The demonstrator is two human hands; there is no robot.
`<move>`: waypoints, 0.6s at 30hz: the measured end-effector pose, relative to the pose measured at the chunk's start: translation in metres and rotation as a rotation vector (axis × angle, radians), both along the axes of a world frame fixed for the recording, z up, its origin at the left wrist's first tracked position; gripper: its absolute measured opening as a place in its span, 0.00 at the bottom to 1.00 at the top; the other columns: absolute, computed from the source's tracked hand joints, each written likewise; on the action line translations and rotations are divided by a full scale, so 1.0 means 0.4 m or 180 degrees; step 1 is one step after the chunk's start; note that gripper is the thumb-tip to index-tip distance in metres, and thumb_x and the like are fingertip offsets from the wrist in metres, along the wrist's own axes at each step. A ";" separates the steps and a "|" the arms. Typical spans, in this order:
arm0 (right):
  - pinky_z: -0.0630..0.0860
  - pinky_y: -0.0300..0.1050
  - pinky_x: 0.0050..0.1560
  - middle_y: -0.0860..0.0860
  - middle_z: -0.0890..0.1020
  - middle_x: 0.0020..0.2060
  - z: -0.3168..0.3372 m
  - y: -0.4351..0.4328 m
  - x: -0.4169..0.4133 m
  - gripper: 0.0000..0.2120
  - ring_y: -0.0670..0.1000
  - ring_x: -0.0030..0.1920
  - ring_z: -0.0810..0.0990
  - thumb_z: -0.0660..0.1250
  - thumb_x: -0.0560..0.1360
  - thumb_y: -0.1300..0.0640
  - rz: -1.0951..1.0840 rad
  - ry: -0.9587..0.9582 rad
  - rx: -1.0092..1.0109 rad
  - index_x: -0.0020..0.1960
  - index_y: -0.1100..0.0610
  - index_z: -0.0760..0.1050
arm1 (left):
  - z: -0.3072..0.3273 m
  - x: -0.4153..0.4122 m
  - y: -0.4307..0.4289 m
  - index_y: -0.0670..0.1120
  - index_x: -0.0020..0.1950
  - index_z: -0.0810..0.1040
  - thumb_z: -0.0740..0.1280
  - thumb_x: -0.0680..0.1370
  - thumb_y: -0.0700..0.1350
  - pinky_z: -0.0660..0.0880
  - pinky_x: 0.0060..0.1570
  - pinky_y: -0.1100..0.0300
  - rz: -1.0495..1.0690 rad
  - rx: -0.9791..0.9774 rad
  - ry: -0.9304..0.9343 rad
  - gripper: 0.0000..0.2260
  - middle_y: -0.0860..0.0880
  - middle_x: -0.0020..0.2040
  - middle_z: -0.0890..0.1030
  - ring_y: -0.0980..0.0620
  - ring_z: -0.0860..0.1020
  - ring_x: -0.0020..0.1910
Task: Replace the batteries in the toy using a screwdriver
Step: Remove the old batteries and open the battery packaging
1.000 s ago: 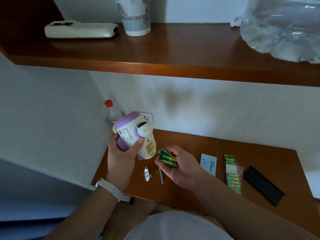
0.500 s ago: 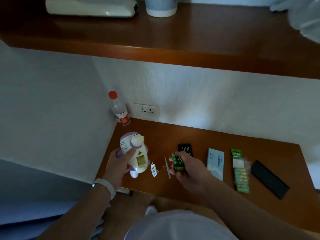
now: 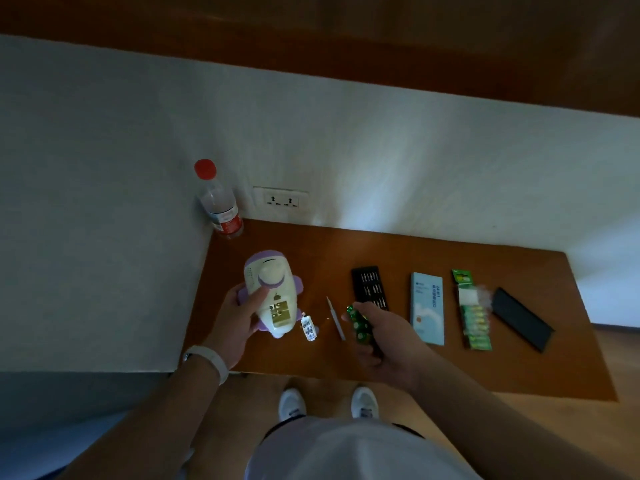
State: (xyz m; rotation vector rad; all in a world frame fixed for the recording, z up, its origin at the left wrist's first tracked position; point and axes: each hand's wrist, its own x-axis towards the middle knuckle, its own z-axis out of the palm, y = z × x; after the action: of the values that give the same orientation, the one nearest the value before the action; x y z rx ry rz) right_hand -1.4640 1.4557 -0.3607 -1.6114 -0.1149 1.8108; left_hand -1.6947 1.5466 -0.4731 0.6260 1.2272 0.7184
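My left hand [image 3: 237, 320] grips a white and purple toy [image 3: 272, 294] low over the left side of the wooden table [image 3: 433, 372]; its open battery bay faces up. Several green batteries [image 3: 359, 325] sit bunched in my right hand [image 3: 384, 341], a little to the right of the toy. Between the two hands a thin screwdriver [image 3: 335, 317] lies on the table, and the small battery cover [image 3: 308, 327] rests beside the toy.
A black bit case [image 3: 369, 284] lies just behind my right hand. Further right are a light blue box [image 3: 427, 308], a green pack of batteries [image 3: 472, 311] and a black lid [image 3: 521, 318]. A red-capped bottle [image 3: 220, 202] stands in the back left corner by a wall socket [image 3: 280, 200].
The view has tilted down from the shelf to the table. Both hands have come down toward the table, the toy turned so its battery bay faces up.
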 end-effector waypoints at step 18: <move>0.57 0.40 0.25 0.52 0.71 0.30 -0.025 -0.018 -0.049 0.12 0.47 0.25 0.66 0.61 0.82 0.51 0.0022 -0.0322 0.0342 0.47 0.57 0.76 | 0.033 -0.036 0.009 0.50 0.70 0.71 0.70 0.78 0.45 0.80 0.52 0.50 -0.0202 0.0199 0.0340 0.21 0.48 0.64 0.79 0.45 0.79 0.63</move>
State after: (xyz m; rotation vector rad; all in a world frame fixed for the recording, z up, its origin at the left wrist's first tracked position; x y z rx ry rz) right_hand -1.4834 1.4487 -0.3705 -1.6276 -0.2598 1.6990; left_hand -1.7092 1.5503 -0.4600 0.7597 1.2811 0.6793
